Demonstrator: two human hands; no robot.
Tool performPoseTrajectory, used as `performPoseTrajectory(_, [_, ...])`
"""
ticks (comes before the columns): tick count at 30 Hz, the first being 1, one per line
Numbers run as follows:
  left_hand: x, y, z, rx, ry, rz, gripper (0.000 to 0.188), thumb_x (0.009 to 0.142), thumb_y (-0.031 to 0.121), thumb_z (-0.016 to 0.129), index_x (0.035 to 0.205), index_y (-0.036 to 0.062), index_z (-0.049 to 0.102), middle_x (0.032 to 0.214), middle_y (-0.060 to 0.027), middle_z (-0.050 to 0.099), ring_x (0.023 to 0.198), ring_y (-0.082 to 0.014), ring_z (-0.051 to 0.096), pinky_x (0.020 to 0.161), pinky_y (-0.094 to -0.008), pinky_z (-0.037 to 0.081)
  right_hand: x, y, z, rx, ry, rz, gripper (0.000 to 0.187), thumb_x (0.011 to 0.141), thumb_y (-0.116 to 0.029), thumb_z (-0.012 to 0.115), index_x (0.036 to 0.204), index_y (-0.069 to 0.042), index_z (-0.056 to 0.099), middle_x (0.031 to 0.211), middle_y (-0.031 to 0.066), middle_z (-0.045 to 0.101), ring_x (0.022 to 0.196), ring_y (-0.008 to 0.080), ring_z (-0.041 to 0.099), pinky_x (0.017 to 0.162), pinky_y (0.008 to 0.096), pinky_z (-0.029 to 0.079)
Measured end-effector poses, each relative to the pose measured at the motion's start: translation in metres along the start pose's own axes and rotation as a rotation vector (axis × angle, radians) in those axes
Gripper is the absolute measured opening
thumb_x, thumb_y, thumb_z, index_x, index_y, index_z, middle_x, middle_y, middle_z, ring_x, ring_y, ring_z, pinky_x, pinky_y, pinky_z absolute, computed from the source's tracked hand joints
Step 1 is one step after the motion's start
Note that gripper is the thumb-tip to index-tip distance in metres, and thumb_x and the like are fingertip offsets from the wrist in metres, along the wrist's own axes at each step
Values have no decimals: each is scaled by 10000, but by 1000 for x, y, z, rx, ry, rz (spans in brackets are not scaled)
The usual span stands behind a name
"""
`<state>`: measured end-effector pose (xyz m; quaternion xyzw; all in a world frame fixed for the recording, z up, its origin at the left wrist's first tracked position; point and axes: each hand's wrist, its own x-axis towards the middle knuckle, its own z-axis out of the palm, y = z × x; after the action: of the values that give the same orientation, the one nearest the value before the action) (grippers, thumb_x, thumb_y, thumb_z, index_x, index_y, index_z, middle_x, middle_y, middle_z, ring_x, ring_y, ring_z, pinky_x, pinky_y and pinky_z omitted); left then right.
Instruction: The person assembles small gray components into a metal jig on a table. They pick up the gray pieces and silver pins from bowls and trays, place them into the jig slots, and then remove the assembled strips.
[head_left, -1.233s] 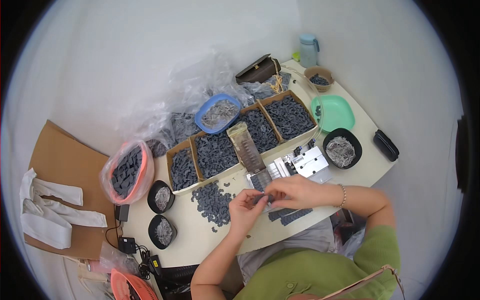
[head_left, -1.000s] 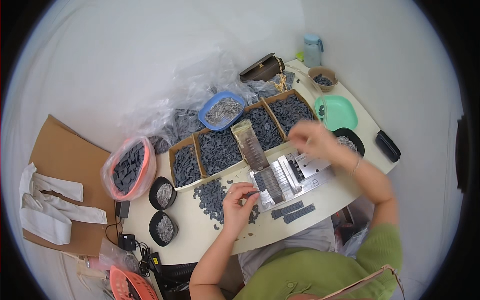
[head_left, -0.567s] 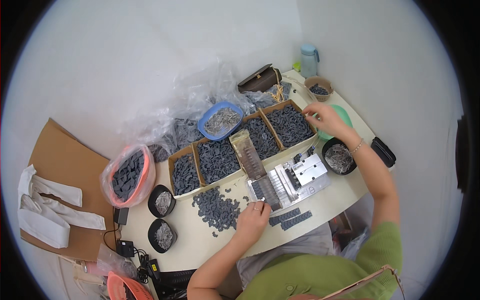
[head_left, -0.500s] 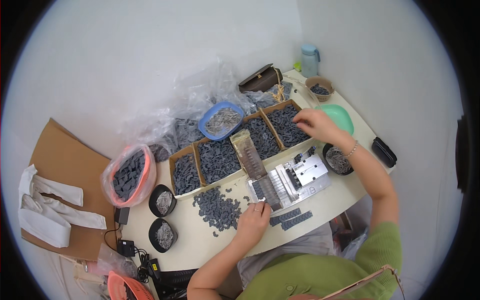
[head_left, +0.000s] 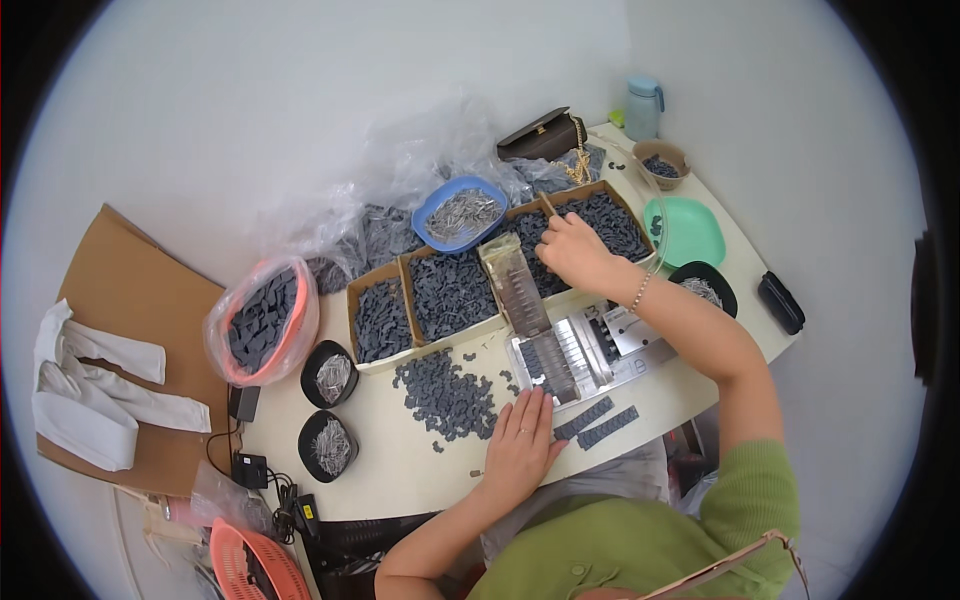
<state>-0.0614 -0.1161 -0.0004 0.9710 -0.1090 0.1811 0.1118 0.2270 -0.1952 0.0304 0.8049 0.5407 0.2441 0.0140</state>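
My left hand [head_left: 522, 445] lies palm down with its fingers stretched out at the near left corner of a metal assembly jig [head_left: 592, 362]. Small dark grey pieces fill part of the jig under a clear slotted cover. My right hand [head_left: 575, 255] is over the third compartment of a divided cardboard box [head_left: 430, 352], its fingers bent down and closed at the grey plastic pieces [head_left: 530, 258]. What those fingertips hold, if anything, is hidden. Two joined strips [head_left: 608, 427] of grey pieces lie right of my left hand. A loose heap of grey pieces [head_left: 440, 395] spreads to its left.
A blue tray of metal pins [head_left: 460, 214] rests at the box's back edge. Black bowls of pins [head_left: 328, 445] stand left and right. A green tray [head_left: 697, 235], a brown bowl [head_left: 660, 165] and a blue bottle [head_left: 643, 108] are at the far right. A pink basket [head_left: 300, 320] stands left.
My right hand has moved left from the rightmost compartment to the one beside it. My left hand has gone from curled fingers at the jig's edge to lying flat. The view has shifted slightly.
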Motion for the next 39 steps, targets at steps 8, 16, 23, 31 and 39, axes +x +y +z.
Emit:
performPoseTrajectory(8, [15, -38, -6, -324, 32, -60, 417, 799, 106, 653, 1191, -8, 570, 1221, -151, 546, 1173, -357, 497, 970, -454, 389, -6, -2, -9, 156, 53, 54, 64, 756, -83, 603, 797, -90, 652, 865, 65, 611, 914, 226, 562, 799, 356, 423])
performPoseTrajectory(16, [28, -49, -6, -80, 8, 67, 397, 803, 68, 632, 1186, -14, 572, 1259, -146, 542, 1191, -324, 497, 974, -430, 391, -51, -39, -55, 1150, -228, 109, 114, 822, -67, 645, 931, -42, 668, 926, 117, 584, 857, 275, 599, 752, 339, 492])
performPoseTrajectory(23, [21, -70, -23, -163, 56, -81, 372, 784, 87, 664, 1147, 26, 607, 1246, -142, 552, 1194, -337, 497, 973, -441, 388, -79, -89, -39, 954, -99, 9, 137, 801, -104, 682, 919, -36, 673, 867, 88, 600, 829, 256, 617, 720, 339, 512])
performPoseTrajectory(31, [-15, -97, -52, -58, 138, -216, 327, 739, 76, 707, 1061, 44, 654, 1191, -130, 573, 1179, -335, 505, 963, -440, 389, -96, -103, -51, 378, 42, -254, 480, 793, -355, 655, 1065, 37, 609, 968, 83, 563, 908, 217, 541, 742, 321, 457])
performPoseTrajectory(39, [-30, -185, -100, 245, 230, -472, 231, 797, 76, 644, 1021, 22, 650, 1065, -156, 612, 1024, -341, 559, 880, -418, 436, -96, -101, -70, 386, -149, -230, 628, 789, -476, 632, 1184, 10, 582, 1121, 125, 572, 1019, 253, 531, 854, 370, 426])
